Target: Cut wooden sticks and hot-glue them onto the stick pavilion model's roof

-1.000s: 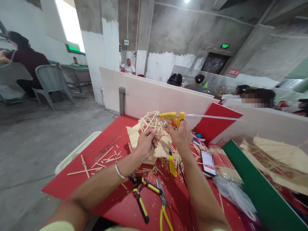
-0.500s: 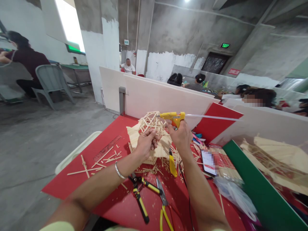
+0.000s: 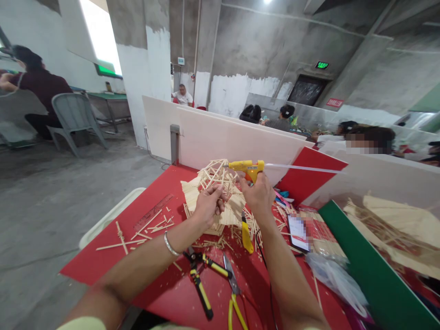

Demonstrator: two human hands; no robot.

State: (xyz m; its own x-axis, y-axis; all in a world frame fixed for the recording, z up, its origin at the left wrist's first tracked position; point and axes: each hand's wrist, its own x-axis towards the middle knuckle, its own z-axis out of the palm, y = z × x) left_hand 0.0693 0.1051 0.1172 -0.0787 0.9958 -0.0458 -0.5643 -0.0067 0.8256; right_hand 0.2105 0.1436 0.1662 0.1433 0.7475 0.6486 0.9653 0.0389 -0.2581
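A model built of thin wooden sticks (image 3: 215, 181) stands on the red table (image 3: 103, 263). My left hand (image 3: 206, 206) pinches the sticks on the model's near side. My right hand (image 3: 257, 195) grips a yellow glue gun (image 3: 247, 167), its nozzle pointing left at the top of the model. A clear glue stick (image 3: 302, 168) juts out of the gun's back to the right.
Loose sticks (image 3: 144, 229) lie at the left of the table. Yellow-handled pliers (image 3: 201, 279) and cutters (image 3: 233, 293) lie near the front edge, a phone (image 3: 297, 231) at the right. White partitions (image 3: 223, 137) ring the table; other people sit beyond.
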